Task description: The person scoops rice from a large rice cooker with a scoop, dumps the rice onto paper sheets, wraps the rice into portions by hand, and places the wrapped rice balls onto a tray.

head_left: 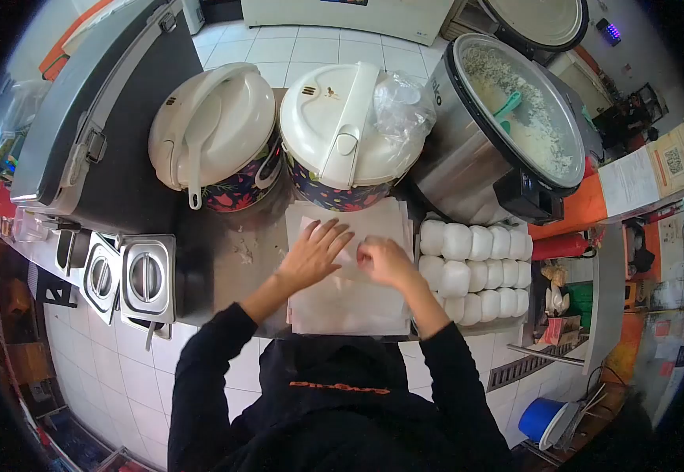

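Note:
A stack of pale paper sheets (350, 311) lies in front of me on the metal counter. My left hand (312, 256) rests flat on the upper part of the stack, fingers stretched and apart. Close to its right, my right hand (385, 261) is over the same sheets with its fingers curled in. Whatever its fingertips hold, if anything, is hidden. Just right of the stack, white rounded pieces (477, 274) sit packed in rows.
Two lidded flowered pots (236, 189) (342, 193) stand behind the sheets; a white ladle (194, 157) lies on the left one. An open cooker (468, 169) holds rice and a green scoop (507, 104). Steel lidded pans (147, 277) and a large grey box (118, 118) are left.

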A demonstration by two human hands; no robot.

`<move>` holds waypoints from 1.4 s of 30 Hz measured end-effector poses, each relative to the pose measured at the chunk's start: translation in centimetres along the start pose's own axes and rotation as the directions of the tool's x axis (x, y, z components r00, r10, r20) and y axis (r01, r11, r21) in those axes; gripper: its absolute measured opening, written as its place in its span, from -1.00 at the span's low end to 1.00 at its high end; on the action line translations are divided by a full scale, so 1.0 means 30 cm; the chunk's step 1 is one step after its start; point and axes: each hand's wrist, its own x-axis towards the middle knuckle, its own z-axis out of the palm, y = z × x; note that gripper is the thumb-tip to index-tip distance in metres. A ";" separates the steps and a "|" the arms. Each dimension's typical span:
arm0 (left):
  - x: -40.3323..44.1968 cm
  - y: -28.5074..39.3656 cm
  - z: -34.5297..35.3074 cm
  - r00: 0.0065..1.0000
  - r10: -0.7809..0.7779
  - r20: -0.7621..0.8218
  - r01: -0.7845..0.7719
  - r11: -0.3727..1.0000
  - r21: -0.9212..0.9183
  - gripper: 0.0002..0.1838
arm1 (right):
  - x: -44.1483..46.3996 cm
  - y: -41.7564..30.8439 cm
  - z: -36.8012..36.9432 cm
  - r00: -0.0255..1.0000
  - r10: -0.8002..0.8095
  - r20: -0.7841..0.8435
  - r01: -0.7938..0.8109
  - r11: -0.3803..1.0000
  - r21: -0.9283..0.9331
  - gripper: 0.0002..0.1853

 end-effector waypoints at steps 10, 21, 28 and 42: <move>-0.172 0.101 0.020 0.894 0.206 0.397 -0.257 0.963 0.080 -0.66 | -0.282 -0.107 0.207 0.946 -0.155 -0.286 0.077 0.961 -0.264 -0.89; -0.340 0.043 0.153 0.975 0.218 0.039 -0.216 0.976 -0.034 -0.53 | -0.375 -0.008 0.359 0.905 -0.082 -0.418 -0.027 0.968 -0.249 -0.60; -0.286 -0.096 0.200 0.976 0.137 0.172 -0.066 0.930 -0.363 -0.77 | -0.324 0.020 0.265 0.958 0.236 -0.166 -0.227 0.971 0.067 -0.79; -0.081 -0.093 0.199 0.893 -0.125 0.432 0.243 0.942 -0.231 -0.74 | -0.144 0.024 0.168 0.946 0.292 -0.141 -0.314 0.932 -0.179 -0.79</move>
